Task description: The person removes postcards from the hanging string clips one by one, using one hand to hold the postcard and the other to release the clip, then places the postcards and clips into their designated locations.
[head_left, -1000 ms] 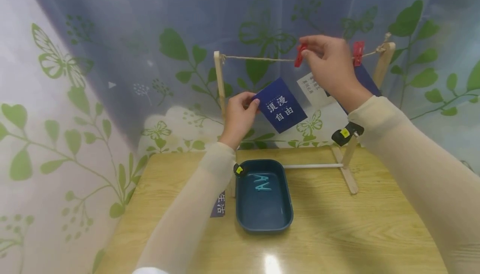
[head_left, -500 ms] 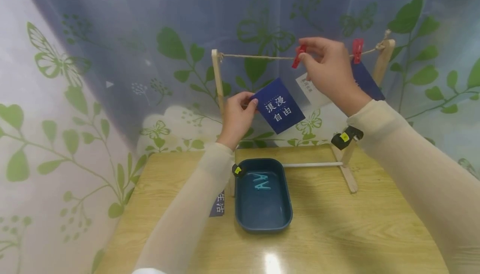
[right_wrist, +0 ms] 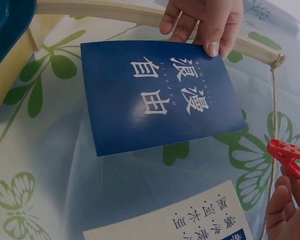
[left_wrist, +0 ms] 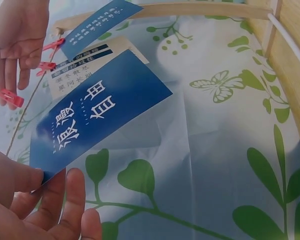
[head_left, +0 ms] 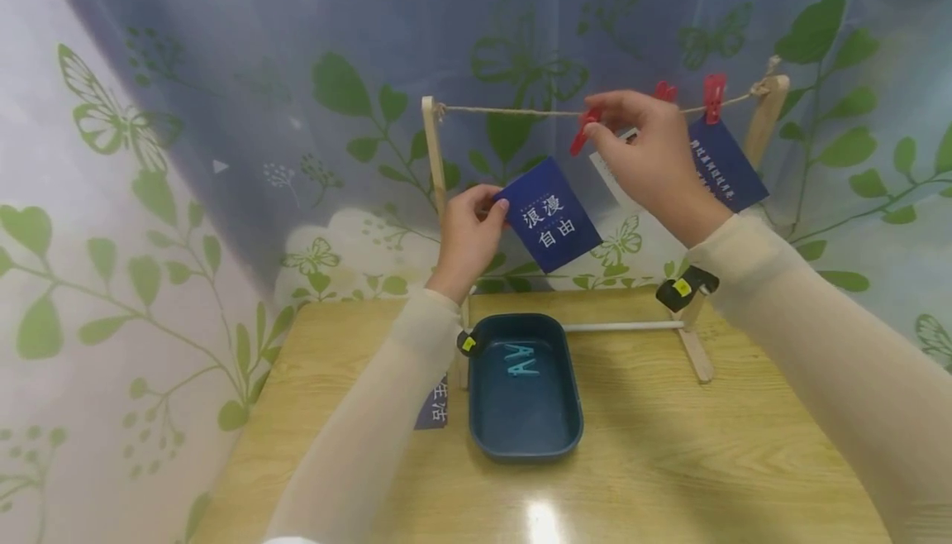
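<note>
My left hand [head_left: 472, 230] pinches a blue card [head_left: 554, 217] with white characters by its upper left corner, between thumb and fingers. The card hangs tilted below the rope [right_wrist: 275, 100], apart from it. Up at the line, my right hand [head_left: 643, 147] pinches a red clothespin [right_wrist: 285, 150] close against the rope; whether it bites on the rope I cannot tell. Another red clothespin [left_wrist: 46, 66] holds a white printed card [left_wrist: 80, 70], partly covered by my right hand in the head view. Farther right, a red clothespin [head_left: 714, 97] holds a second blue card [head_left: 725, 159].
The rope spans a wooden frame [head_left: 434, 147] with a white rod [head_left: 625, 327] low down. A dark blue tray [head_left: 524, 432] on the table [head_left: 654, 461] contains teal clothespins [head_left: 521, 360]. More blue cards [head_left: 433, 412] lie partly under my left forearm. A patterned curtain [head_left: 372, 7] hangs behind.
My right hand has come down slightly and the red clothespin with it, moving a little left. The clothespin behind that hand now shows. My left hand keeps the blue card almost in place.
</note>
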{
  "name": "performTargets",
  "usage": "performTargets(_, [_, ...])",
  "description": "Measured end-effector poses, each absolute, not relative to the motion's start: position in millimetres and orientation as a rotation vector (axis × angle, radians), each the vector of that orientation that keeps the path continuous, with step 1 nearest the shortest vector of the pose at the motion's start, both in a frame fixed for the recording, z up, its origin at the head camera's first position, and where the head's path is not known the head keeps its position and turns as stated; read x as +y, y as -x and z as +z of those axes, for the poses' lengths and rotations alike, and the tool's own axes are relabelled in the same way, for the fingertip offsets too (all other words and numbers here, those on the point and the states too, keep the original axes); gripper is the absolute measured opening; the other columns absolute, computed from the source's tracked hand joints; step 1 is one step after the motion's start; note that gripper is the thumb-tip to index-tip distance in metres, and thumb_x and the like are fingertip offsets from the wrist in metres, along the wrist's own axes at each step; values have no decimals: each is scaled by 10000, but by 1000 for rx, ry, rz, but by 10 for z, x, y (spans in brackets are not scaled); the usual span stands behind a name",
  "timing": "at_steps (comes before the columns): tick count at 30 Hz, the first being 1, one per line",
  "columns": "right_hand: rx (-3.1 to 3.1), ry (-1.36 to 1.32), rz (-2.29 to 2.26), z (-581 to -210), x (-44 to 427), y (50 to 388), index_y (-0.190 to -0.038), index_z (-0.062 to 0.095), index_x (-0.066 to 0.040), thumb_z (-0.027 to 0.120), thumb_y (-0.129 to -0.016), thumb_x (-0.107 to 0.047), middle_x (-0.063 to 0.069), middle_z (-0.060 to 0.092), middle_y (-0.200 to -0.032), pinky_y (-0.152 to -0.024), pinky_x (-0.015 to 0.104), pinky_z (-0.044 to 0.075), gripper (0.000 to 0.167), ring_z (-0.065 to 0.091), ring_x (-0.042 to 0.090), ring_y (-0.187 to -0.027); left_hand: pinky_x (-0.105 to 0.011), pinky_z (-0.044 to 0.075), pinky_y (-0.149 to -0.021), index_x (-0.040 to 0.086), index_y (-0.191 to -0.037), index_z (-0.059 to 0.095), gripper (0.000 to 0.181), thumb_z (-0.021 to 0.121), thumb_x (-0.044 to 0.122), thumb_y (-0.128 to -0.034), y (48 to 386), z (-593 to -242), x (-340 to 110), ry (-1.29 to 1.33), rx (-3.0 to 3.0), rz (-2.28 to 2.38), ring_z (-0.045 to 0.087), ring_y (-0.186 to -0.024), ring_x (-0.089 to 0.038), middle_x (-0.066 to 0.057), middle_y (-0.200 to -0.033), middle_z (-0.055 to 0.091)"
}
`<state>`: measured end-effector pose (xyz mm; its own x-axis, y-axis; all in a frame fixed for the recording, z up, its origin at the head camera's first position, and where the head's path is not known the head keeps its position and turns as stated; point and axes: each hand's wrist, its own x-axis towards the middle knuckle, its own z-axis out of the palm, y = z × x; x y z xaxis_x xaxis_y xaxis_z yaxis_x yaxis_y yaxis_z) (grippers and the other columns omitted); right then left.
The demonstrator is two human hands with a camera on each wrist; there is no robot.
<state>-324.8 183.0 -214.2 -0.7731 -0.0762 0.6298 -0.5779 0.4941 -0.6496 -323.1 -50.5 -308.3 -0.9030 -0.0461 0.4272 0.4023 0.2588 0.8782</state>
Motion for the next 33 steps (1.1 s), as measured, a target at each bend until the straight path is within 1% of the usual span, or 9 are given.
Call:
performTargets(5, [-2214, -570, 1279, -2240, 1817, 3206, -1338, 776, -180, 719, -1051, -249, 30, 787, -1115, -695, 249, 501, 300, 679, 87, -1008, -378, 678, -824, -48, -1185, 743, 171, 631, 27, -1080, 3189, -3099, -547, 332, -2166, -1702, 762, -921, -372, -208, -1062, 768])
performTargets(10, [-2226, -591, 1303, -2338, 1835, 3166, -1348, 769, -170, 726, -1053, -237, 56, 802, -1191, -690, 217, 521, 306, 699, 59, -1037, -433, 675, -852, -43, -1193, 737, 178, 620, 42, -1090, 3127, -3118, -597, 346, -2179, -1694, 744, -912, -339, -200, -1060, 764])
performTargets(13, [-2236, -604, 1314, -2400, 1839, 3146, -1358, 761, -161, 721, -1059, -227, 73, 804, -1221, -737, 198, 549, 310, 709, 55, -1043, -466, 672, -858, -35, -1196, 736, 182, 611, 50, -1095, 3083, -3141, -637, 351, -2189, -1690, 738, -903, -335, -190, -1053, 759])
performTargets(16, [-2250, -616, 1337, -2463, 1840, 3124, -1364, 754, -157, 717, -1063, -222, 74, 801, -1240, -776, 192, 561, 310, 711, 60, -1050, -414, 671, -823, -29, -1188, 737, 179, 608, 55, -1097, 3041, -3184, -689, 350, -2200, -1680, 744, -919, -391, -183, -1041, 760])
performTargets(18, [-2260, -626, 1344, -2503, 1841, 3113, -1362, 752, -148, 715, -1064, -211, 74, 801, -1247, -807, 189, 569, 306, 715, 77, -1051, -369, 664, -801, -19, -1187, 739, 178, 606, 60, -1099, 3012, -3214, -728, 338, -2211, -1670, 741, -910, -389, -173, -1037, 763])
performTargets(20, [-2274, -633, 1353, -2538, 1839, 3098, -1364, 748, -144, 715, -1065, -204, 72, 795, -1253, -773, 191, 569, 306, 728, 118, -1043, -326, 649, -782, -9, -1191, 740, 180, 607, 71, -1101, 2986, -3240, -774, 324, -2224, -1656, 738, -914, -384, -162, -1041, 766])
performTargets(23, [-2302, -646, 1363, -2594, 1837, 3072, -1378, 737, -144, 709, -1070, -201, 72, 783, -1268, -750, 190, 572, 315, 750, 189, -1046, -371, 655, -794, -5, -1194, 742, 180, 611, 74, -1098, 2952, -3272, -848, 290, -2243, -1631, 726, -879, -339, -160, -1043, 760])
performTargets(26, [-2324, -651, 1366, -2656, 1840, 3037, -1385, 732, -154, 710, -1070, -206, 60, 769, -1278, -715, 196, 566, 321, 765, 227, -1064, -410, 666, -802, -20, -1192, 740, 180, 615, 58, -1090, 2940, -3311, -918, 266, -2252, -1619, 729, -861, -357, -182, -1043, 755])
performTargets(33, [-2337, -659, 1366, -2749, 1842, 3010, -1373, 734, -144, 717, -1062, -180, 73, 771, -1275, -709, 192, 584, 314, 770, 237, -1066, -323, 653, -770, -36, -1191, 733, 179, 608, 42, -1089, 2925, -3379, -1022, 269, -2262, -1629, 741, -911, -475, -207, -1049, 757])
